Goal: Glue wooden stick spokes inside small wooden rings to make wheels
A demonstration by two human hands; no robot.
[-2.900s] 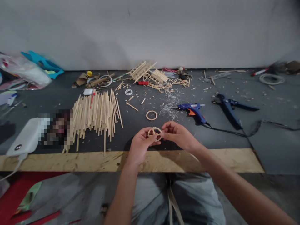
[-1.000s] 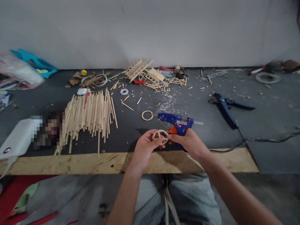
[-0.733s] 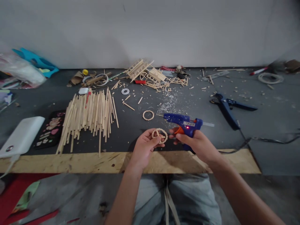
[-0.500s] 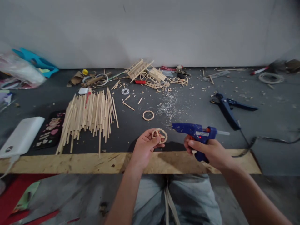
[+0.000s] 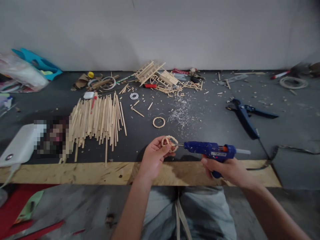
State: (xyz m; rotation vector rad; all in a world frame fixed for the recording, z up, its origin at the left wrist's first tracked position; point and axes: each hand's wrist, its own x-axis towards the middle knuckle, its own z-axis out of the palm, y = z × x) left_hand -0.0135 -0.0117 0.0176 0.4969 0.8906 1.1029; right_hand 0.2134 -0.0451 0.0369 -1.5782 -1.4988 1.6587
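Observation:
My left hand (image 5: pixel 155 156) pinches a small wooden ring (image 5: pixel 175 139) with a stick piece across its inside, held above the table's front edge. My right hand (image 5: pixel 226 168) is wrapped round the handle of a blue glue gun (image 5: pixel 201 147), which has a small red light and a clear glue stick at its rear. The gun's thin metal nozzle points left and reaches the ring at my left fingertips; exact contact is too small to tell. A second wooden ring (image 5: pixel 159 122) lies flat on the dark table just beyond my left hand.
Many thin wooden sticks (image 5: pixel 100 116) lie on the left, beside a white power bank (image 5: pixel 21 143). Wooden frames (image 5: pixel 150 74) and scraps sit at the back. Blue pliers (image 5: pixel 243 120) and a black cable (image 5: pixel 275 155) are at the right.
My right hand has lowered the glue gun slightly, and the nozzle, which was above and right of the ring, now reaches into it. My left hand still holds the ring in nearly the same place.

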